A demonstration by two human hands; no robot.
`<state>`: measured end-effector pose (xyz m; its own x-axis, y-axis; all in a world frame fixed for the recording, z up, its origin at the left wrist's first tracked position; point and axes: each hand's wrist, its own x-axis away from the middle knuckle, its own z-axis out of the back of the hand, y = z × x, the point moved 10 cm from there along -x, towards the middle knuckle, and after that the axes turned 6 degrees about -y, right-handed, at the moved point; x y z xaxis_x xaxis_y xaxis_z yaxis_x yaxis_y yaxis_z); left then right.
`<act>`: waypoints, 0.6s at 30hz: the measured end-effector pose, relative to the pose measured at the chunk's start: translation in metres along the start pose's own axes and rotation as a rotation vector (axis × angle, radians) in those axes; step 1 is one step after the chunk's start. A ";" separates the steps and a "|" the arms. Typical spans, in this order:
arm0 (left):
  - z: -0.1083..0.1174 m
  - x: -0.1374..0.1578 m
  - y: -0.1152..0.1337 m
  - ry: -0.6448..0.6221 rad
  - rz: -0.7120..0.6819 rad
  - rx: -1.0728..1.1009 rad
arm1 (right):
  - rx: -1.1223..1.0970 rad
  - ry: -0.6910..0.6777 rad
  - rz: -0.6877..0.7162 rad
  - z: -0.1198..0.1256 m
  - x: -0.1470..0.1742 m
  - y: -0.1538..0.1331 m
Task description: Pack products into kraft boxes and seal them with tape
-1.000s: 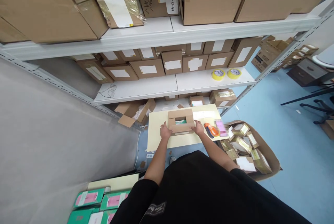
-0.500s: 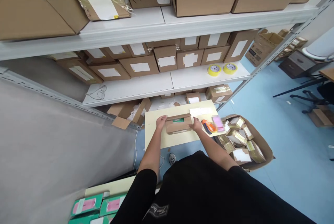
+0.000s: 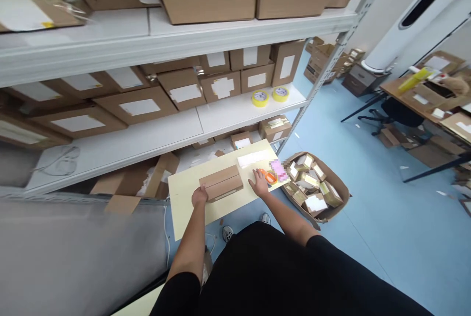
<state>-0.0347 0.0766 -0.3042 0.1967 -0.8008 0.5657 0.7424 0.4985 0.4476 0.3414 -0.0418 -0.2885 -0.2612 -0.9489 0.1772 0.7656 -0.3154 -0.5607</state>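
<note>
A brown cardboard box [image 3: 222, 182] lies on the pale yellow board [image 3: 180, 203], its top flaps folded down so that they meet at a seam. At the box's left end, my left hand [image 3: 199, 196] is holding it. My right hand [image 3: 259, 184] is off the box, fingers spread, right beside an orange tape dispenser [image 3: 271, 177]. Its fingertips seem to reach the dispenser's near edge; whether they touch I cannot tell. White paper sheets [image 3: 253, 159] lie behind the hand, and a blurred pink item [image 3: 279, 169] sits to the right of the dispenser.
A large carton [image 3: 340, 188] of small taped boxes stands on the floor at the board's right. Shelves [image 3: 172, 137] ahead carry boxes and two yellow tape rolls [image 3: 260, 98]. An open carton [image 3: 158, 178] sits at left. A desk [image 3: 395, 89] stands far right.
The box's top flaps have been closed over the green contents. My right hand has left the box's right end and moved to the tape dispenser. The view has swung right.
</note>
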 end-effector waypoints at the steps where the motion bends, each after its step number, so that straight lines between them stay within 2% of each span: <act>1: 0.000 -0.001 0.001 0.005 0.002 -0.004 | 0.000 0.009 -0.027 0.007 -0.001 0.017; 4: 0.001 -0.005 0.002 0.007 0.000 0.008 | -0.018 -0.040 -0.110 0.023 -0.008 0.069; 7: -0.002 -0.012 -0.010 -0.026 0.039 0.098 | -0.038 -0.147 -0.151 0.021 -0.016 0.105; 12: -0.018 -0.024 -0.040 -0.100 0.195 0.307 | -0.044 -0.328 -0.201 -0.019 -0.014 0.124; 15: -0.020 -0.026 -0.043 -0.062 0.188 0.284 | -0.051 -0.356 -0.310 -0.038 -0.009 0.129; 18: -0.015 -0.023 -0.036 0.026 0.117 0.168 | -0.063 -0.343 -0.416 -0.043 -0.006 0.134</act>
<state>-0.0562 0.0718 -0.3440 0.2930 -0.7416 0.6035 0.5967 0.6350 0.4906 0.4201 -0.0779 -0.3991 -0.3195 -0.6968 0.6422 0.5990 -0.6737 -0.4329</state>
